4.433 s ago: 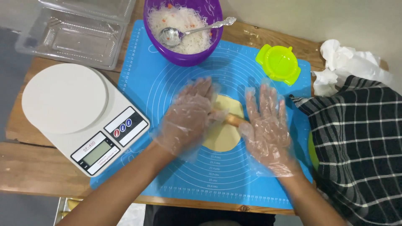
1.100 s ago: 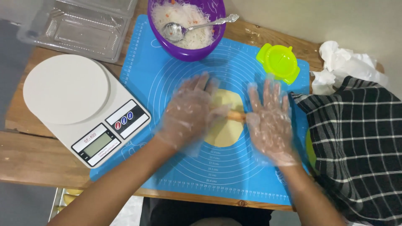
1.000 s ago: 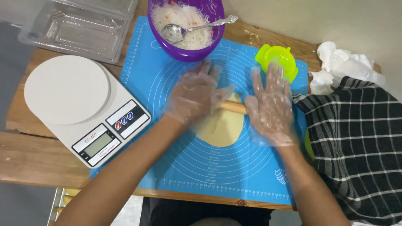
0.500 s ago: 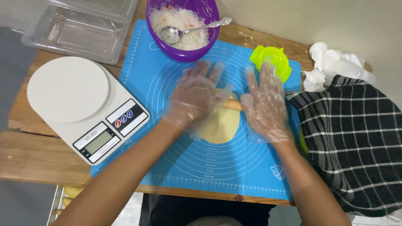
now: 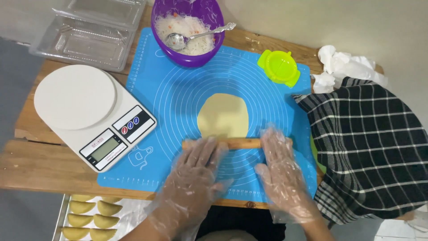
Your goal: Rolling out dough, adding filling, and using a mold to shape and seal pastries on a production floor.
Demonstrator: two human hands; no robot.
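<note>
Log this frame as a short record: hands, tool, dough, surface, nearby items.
hands: left hand and right hand, both in clear plastic gloves, palms flat on the pin
tool: thin wooden rolling pin, lying at the dough's near edge
dough: flat pale yellow dough round
surface: blue silicone baking mat on a wooden table
nearby: purple plastic bowl of filling with metal spoon, white kitchen scale, lime green dumpling press, black checked cloth

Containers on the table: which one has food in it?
The purple bowl at the top edge of the blue mat; it holds a white shredded filling and a metal spoon. The clear plastic clamshell trays left of it are empty.
</note>
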